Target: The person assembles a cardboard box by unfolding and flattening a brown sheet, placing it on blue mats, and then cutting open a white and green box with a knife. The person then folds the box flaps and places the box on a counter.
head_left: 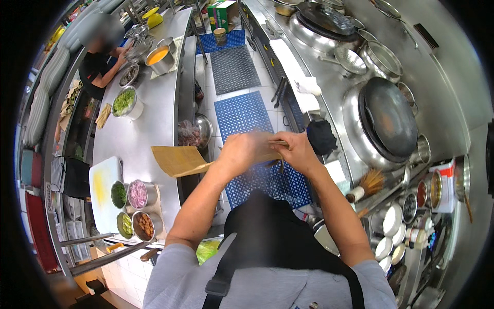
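Observation:
Both my hands are raised in front of my chest, above the aisle floor. My left hand (240,153) is closed around a thin, stiff yellowish-brown sheet (180,160), whose wide end sticks out to the left. Close beside it, my right hand (292,149) pinches the sheet's other end, where thin layers and a ragged dark edge show. A blur covers the gap between the hands, so the middle of the sheet is hard to make out. Whether it is paper, leaf or dried food, I cannot tell.
Left stands a steel counter (154,108) with a cutting board (105,193), tubs of chopped vegetables (141,194) and a pot of orange liquid (160,59). Another person (100,62) works across it. On the right are woks (391,118) and a bristle brush (371,184). Blue mats (244,116) cover the floor.

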### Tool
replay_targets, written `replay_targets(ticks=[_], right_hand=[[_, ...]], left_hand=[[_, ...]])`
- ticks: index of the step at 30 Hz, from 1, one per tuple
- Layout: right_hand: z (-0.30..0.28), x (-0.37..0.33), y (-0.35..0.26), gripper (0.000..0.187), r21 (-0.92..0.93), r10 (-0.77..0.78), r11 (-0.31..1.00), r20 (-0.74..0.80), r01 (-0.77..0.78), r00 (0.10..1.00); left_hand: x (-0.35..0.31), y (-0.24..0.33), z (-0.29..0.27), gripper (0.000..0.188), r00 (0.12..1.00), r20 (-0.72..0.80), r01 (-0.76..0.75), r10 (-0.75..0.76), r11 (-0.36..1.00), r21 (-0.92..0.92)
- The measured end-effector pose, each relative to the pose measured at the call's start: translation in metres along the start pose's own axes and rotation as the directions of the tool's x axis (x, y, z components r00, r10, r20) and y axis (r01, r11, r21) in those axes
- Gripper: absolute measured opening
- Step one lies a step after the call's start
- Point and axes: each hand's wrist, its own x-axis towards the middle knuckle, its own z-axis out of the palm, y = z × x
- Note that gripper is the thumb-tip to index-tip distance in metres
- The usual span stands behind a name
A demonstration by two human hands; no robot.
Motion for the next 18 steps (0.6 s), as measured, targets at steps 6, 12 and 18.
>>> replay_targets(ticks=[6,12,18], right_hand=[[0.030,0.073,0.088,0.014,0.329,0.213,0.935,-0.229,-0.130,0.950],[0.009,0.182,0.139,0.019,0.402,0.234,0.913,-0.361,-0.076,0.903],[-0.018,0.259,0.156,0.017,0.529,0.325,0.843,-0.359,-0.096,0.875]], left_hand=[[0.017,-0.103,-0.014,0.027,0.902,0.092,0.400,-0.422,0.897,0.189],[0.107,-0.124,-0.044,0.022,0.895,-0.200,0.441,-0.399,0.861,0.254],[0.180,-0.130,-0.084,0.021,0.873,-0.276,0.480,-0.403,0.812,0.333]])
